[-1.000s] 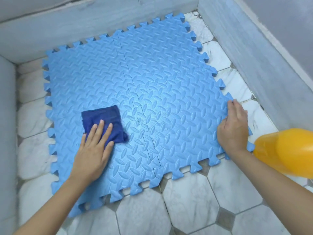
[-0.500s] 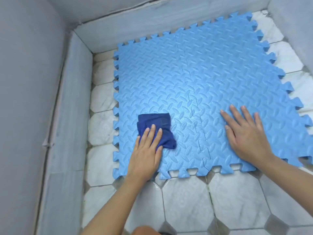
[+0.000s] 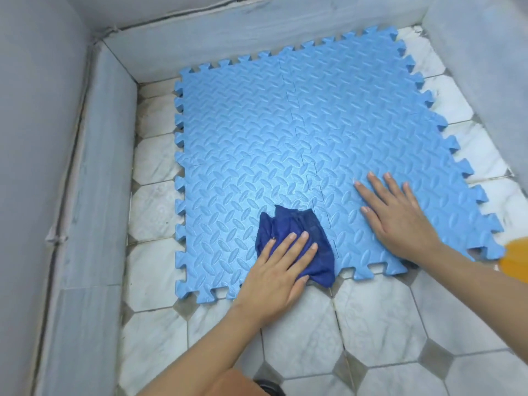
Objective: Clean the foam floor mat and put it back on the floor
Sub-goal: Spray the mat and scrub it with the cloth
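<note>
An orange object is cut off by the right frame edge, so I can't make out what it is. My right forearm covers part of the mat's near right corner. A dark rounded shape at the bottom edge is too cropped to read.

The mat is blue foam, embossed with small oval ridges, made of interlocking pieces with toothed edges. It lies flat on the floor of pale marbled octagonal tiles with small grey squares between.

My left hand presses flat, fingers straight, on a crumpled dark blue cloth at the mat's near edge; the cloth's lower corner hangs over the teeth onto tile. My right hand lies open, fingers spread, palm down on the mat, gripping nothing.

Grey skirting boxes the mat on the left, far and right sides, with narrow tile strips between. Open floor lies on the near side.
</note>
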Demonstrator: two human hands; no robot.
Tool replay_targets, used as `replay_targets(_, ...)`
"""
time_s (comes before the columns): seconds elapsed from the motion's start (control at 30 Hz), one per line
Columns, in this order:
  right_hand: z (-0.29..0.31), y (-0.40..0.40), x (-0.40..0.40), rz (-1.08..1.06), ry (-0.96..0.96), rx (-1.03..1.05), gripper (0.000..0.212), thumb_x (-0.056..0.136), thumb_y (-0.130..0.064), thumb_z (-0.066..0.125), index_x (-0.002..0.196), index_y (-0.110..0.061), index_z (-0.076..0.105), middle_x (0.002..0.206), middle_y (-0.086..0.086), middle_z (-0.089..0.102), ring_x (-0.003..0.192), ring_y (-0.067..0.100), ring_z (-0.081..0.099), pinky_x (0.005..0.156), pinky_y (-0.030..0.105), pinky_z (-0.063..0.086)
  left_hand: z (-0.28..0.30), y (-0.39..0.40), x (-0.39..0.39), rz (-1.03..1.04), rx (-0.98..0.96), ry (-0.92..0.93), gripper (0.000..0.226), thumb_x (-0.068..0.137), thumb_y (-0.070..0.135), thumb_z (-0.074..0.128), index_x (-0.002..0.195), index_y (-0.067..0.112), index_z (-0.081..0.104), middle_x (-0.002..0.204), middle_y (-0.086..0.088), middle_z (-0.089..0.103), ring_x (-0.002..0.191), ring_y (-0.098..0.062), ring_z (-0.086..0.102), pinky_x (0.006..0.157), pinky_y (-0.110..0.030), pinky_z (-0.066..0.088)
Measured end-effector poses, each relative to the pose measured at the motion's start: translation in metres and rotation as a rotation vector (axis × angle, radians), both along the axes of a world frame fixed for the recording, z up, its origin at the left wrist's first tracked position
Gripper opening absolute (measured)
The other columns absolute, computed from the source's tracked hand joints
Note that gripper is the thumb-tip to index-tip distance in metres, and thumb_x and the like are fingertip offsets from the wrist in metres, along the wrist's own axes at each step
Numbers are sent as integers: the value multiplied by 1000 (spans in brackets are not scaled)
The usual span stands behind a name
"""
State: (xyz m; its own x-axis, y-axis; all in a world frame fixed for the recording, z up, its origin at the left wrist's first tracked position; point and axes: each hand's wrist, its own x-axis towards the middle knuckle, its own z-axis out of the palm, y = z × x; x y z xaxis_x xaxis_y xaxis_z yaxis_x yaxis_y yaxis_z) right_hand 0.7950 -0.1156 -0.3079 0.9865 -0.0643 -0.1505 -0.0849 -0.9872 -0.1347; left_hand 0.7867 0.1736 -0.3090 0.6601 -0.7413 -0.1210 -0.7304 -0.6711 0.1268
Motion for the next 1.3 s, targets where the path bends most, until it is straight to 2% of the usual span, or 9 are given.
replay_targets(0.13,0,-44,-35,-259,-11,19,60,98,-52,22,153,-30,28,162,2,24,150,26,18,117,59,8,-8,48,38,407,-19,-35,56,97,37,26,149,17,30,158,-4,22,145,-22,23,115,-44,21)
replay_targets(0.23,3,-72,-68,-493,-69,89,62,98,-47,18,153,-19,29,162,10,21,149,34,16,117,59,12,-9,76,82,784,-48,-39,54,99,30,27,148,8,30,155,-17,26,143,-34,23,111,-57,25)
replay_targets(0.3,2,-76,-72,-566,-129,144,60,99,-37,20,153,-13,29,162,15,20,149,36,17,119,54,14,-8,68,99,849,-85,-14,50,102,25,31,149,8,29,155,-19,24,143,-37,20,112,-59,21)
replay_targets(0.43,1,-70,-57,-812,-269,285,49,102,-10,31,151,-10,34,157,13,35,146,30,29,120,43,22,-7,-1,107,526,-86,-15,57,99,37,20,149,11,31,157,-12,25,144,-32,21,114,-52,14)
replay_targets(0.7,1,-75,-59,-846,-405,347,56,94,8,37,145,-11,46,148,9,49,139,27,43,115,42,34,-9,-161,70,-460,-78,-53,53,98,43,29,146,22,37,154,-3,33,142,-23,32,113,-45,22)
replay_targets(0.83,-9,-73,-54,-828,-360,197,63,89,8,38,149,-14,40,150,7,46,140,26,39,113,38,32,-6,-219,110,-322,-55,-64,53,97,44,27,146,25,38,154,-4,33,142,-23,32,115,-45,21)
replay_targets(0.97,-13,-72,-52,-792,-299,87,67,83,9,43,148,-8,37,150,13,44,139,31,38,117,48,28,2,-263,121,-89,-42,70,54,101,46,19,152,29,15,162,-3,5,149,-24,3,117,-46,-2)
replay_targets(1.17,-13,-85,-53,-496,-261,78,63,86,4,36,148,-5,37,158,14,31,149,28,23,123,43,12,-7,-220,96,-306,-54,-25,55,96,46,24,147,26,36,155,-1,31,142,-23,31,115,-46,20)
replay_targets(1.3,-8,-85,-54,-435,-204,81,60,90,-10,32,150,-10,34,159,8,32,149,23,22,123,46,13,-10,-168,165,63,-80,-42,58,96,45,24,149,24,30,158,-4,25,145,-25,23,115,-48,17)
